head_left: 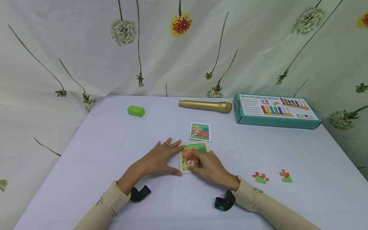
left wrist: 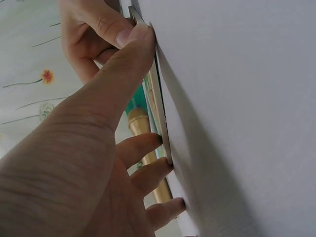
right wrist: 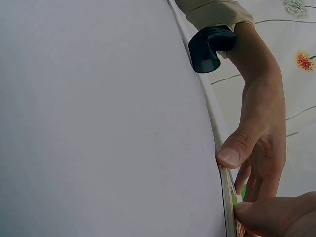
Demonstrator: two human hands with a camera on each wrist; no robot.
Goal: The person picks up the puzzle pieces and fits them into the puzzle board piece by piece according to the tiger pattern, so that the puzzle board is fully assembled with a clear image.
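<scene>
A small wooden jigsaw board with a tiger picture lies at the middle of the table. My left hand is spread beside it, fingertips and thumb at its left edge. Over the board's lower part, my right hand has its thumb and index finger curled about a tiger puzzle piece, partly hidden by the fingers. In the left wrist view, the left thumb meets the board's edge. Just behind the board lies a tiger picture card. Two loose puzzle pieces, one with green and orange and one striped, lie to the right.
A green block sits at the back left. A gold microphone lies at the back middle, with a teal game box at its right. Black wrist-worn devices hang under both wrists. A floral cloth rises behind the table.
</scene>
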